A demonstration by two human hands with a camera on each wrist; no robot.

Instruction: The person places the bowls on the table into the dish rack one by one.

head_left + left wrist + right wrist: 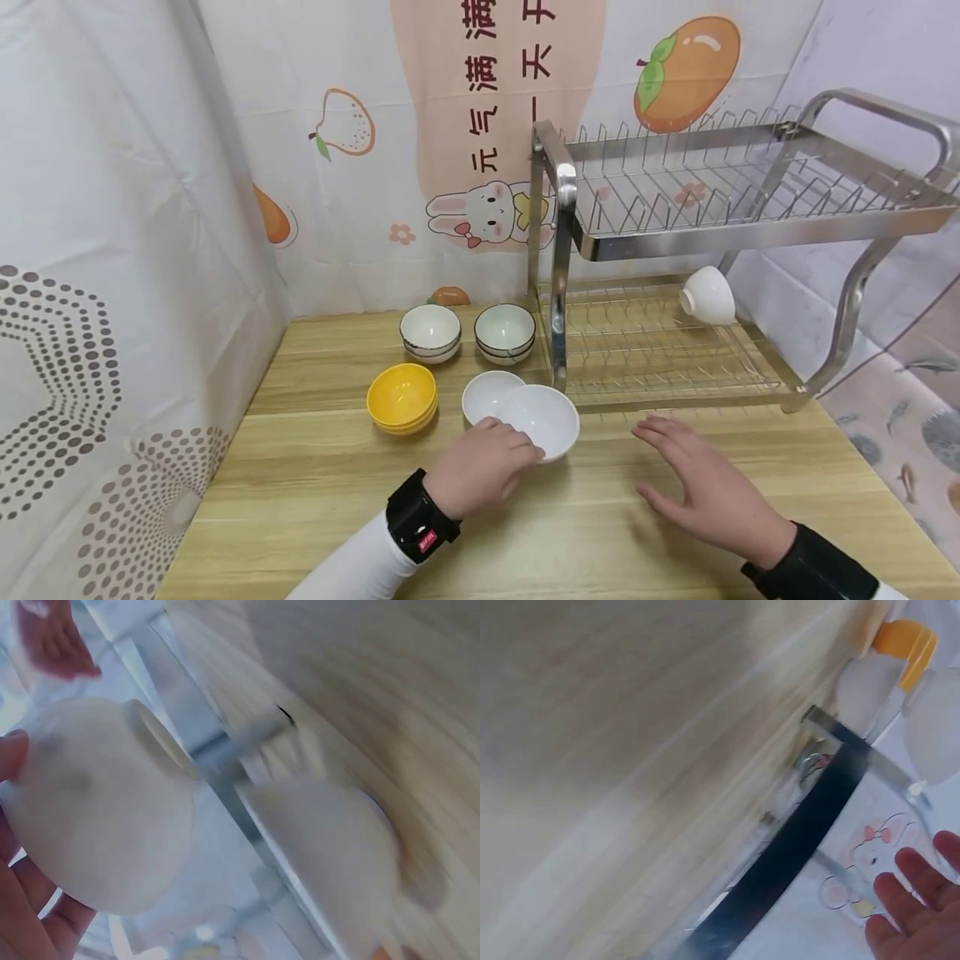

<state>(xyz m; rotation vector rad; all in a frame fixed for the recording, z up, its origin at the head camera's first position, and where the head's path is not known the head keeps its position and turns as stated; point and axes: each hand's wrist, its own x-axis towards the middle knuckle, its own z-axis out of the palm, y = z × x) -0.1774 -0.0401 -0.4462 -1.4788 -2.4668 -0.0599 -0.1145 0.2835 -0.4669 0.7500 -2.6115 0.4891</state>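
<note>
A: What is held by the left hand (480, 467)?

B: The near white bowl (542, 421) is gripped at its rim, with the fingers curled over the edge nearest the person. In the left wrist view the same white bowl (97, 802) is seen against the palm, with a fingertip laid on its outer wall; that view is blurred.

A: Where is that bowl placed?

B: It is seen on the wooden table (525, 517), just in front of the dish rack (720, 250), leaning on or overlapping a second white bowl (486, 392) behind it. Whether it is lifted clear of the table cannot be told.

A: And the right hand (705, 483)?

B: Nothing is held by it. It is spread flat, palm down, low over the table to the right of the bowl, with the fingers straight and slightly parted. Only the fingertips (915, 900) are shown in the right wrist view.

A: What else is laid out?

B: A stack of yellow bowls (402, 398) is set to the left of the white pair. Two stacks of dark-rimmed bowls (431, 332) are placed behind, by the rack's left post. One small white bowl (707, 295) is lying tilted on the lower shelf of the rack. The upper shelf is seen only as bare wires.
</note>
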